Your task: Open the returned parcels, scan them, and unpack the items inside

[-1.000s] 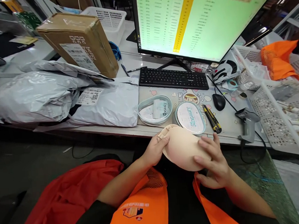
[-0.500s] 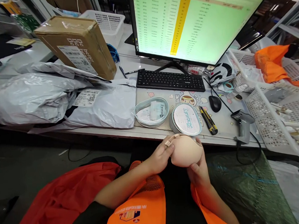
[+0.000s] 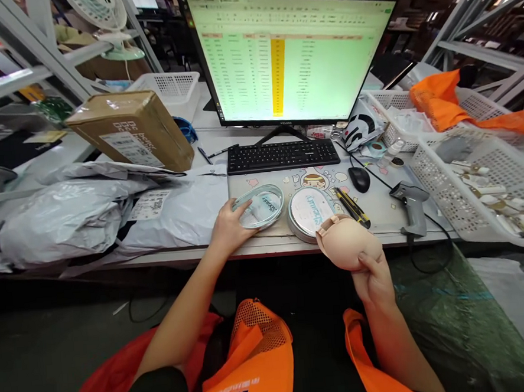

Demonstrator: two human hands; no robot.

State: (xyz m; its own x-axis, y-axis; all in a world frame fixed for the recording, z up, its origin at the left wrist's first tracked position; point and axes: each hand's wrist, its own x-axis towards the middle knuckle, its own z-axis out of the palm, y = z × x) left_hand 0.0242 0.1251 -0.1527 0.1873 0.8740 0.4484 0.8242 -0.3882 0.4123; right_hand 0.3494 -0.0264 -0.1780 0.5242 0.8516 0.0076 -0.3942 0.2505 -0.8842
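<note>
The bra [image 3: 349,242] is pale beige, smooth and matt, without any print that shows. Its near face swells into one full, rounded cup, lit evenly and a little deeper in tone towards its lower edge. At its left end the shape narrows to a raised edge with small beige tabs, whose exact make is too small to tell. It is tilted, the tabbed end pointing up and left, the wide end down and right. It is held at the front edge of the desk [image 3: 265,248], overlapping the right part of the tub [image 3: 309,208] in view; whether the two touch cannot be told.

The right hand [image 3: 376,280] is closed on the bra's lower right end, the thumb pressed on the outer face and the fingers mostly hidden behind. The left hand [image 3: 228,226] is well apart from it, clamped on the left end of the case [image 3: 280,209], one finger over the rim and the thumb along the near side. The case is oval and clear-walled with a pale blue rim, and pale, lettered contents show inside. The tub just right of it has a white top with pale blue lettering. Beyond the bra lies a black and yellow cutter [image 3: 352,207], at a slant.
</note>
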